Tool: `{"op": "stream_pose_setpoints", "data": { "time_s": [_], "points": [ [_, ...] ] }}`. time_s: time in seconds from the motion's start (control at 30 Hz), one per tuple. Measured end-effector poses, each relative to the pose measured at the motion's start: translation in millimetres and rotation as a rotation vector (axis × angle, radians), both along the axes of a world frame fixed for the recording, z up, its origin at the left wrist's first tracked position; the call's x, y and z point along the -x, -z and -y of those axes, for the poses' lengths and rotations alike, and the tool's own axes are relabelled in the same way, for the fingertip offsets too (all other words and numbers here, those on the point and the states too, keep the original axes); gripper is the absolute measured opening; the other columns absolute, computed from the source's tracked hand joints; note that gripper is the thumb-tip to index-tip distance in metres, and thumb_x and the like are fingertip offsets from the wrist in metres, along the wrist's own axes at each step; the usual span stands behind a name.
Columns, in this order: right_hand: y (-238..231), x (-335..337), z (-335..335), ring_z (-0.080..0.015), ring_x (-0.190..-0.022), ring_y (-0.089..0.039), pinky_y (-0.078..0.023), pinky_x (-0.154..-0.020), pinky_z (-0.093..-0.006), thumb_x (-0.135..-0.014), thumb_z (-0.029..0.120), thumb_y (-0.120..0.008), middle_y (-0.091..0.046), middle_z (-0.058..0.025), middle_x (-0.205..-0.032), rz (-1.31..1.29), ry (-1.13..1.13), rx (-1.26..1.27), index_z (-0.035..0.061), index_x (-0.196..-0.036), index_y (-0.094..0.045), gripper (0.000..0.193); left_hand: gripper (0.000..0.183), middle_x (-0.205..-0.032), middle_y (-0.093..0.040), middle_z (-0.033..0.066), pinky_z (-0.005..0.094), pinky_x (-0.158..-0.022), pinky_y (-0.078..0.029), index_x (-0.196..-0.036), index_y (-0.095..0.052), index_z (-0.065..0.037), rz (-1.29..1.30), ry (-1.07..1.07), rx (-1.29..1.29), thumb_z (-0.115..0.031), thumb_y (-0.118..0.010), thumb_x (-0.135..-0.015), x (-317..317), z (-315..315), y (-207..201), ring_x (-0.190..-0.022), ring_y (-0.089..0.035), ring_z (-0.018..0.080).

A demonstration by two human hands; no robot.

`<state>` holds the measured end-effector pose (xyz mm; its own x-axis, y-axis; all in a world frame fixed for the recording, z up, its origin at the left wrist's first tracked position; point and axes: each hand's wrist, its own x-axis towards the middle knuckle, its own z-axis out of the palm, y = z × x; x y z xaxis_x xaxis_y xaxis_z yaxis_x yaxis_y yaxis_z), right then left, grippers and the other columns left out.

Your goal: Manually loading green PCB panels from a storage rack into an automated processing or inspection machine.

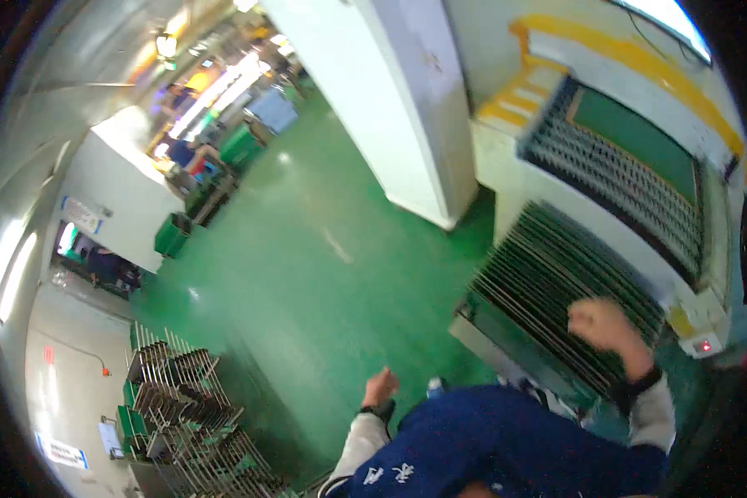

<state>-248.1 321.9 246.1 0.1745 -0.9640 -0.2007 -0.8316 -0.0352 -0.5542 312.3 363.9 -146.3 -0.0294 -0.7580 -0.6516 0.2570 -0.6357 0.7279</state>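
My left hand (380, 388) hangs over the green floor in front of my body. Its fingers look curled in, and nothing shows in them. On the right my right hand (603, 326) is above a slotted rack of thin dark panels (548, 278). It forms a loose fist, slightly blurred, with nothing visible in it. Whether it touches the panels I cannot tell. Beyond the rack stands a pale machine (510, 178). A green board (635, 137) lies on the machine's bed of dark rollers (614, 178).
A white pillar (415, 124) rises beside the machine. Stacked wire racks (187, 398) stand at the lower left along the white wall. Green floor (307, 241) stretches to a far work area with green bins (242, 147) and seated people.
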Motion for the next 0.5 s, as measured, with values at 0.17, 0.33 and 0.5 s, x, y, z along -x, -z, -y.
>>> {"op": "stream_pose_setpoints", "data": {
  "time_s": [0.17,0.33,0.5],
  "points": [
    [65,-65,-66,-0.0351,-0.113,-0.038,-0.030,-0.095,-0.0424,-0.063,0.024,-0.066,-0.042,-0.0191,-0.123,-0.075,0.141,0.225,-0.0007,-0.115,-0.047,0.061,0.042,-0.085,-0.059,0.0115,0.0365,-0.057,-0.046,-0.103,-0.050,-0.001,0.104,-0.064,-0.183,-0.037,-0.056,-0.081,-7,0,-41,-0.069,-0.058,0.0233],
    [95,-119,-87,-0.0368,-0.123,-0.025,-0.019,-0.100,-0.0488,-0.062,0.019,-0.063,-0.027,-0.0188,-0.135,-0.261,0.204,0.198,-0.0030,-0.126,-0.034,0.073,0.045,-0.096,-0.059,0.0134,0.0345,-0.058,-0.046,-0.105,-0.050,0.001,0.092,-0.108,-0.280,-0.036,-0.059,-0.080,-29,2,-38,-0.077,-0.059,0.0249],
    [85,-156,-95,-0.0355,-0.126,-0.019,-0.015,-0.102,-0.0478,-0.063,0.013,-0.060,-0.021,-0.0171,-0.138,-0.308,0.303,0.219,-0.0042,-0.127,-0.031,0.073,0.047,-0.096,-0.060,0.0121,0.0328,-0.058,-0.046,-0.108,-0.050,0.000,0.130,-0.068,-0.237,-0.037,-0.058,-0.080,-45,5,-47,-0.079,-0.059,0.0243]
  ]
}}
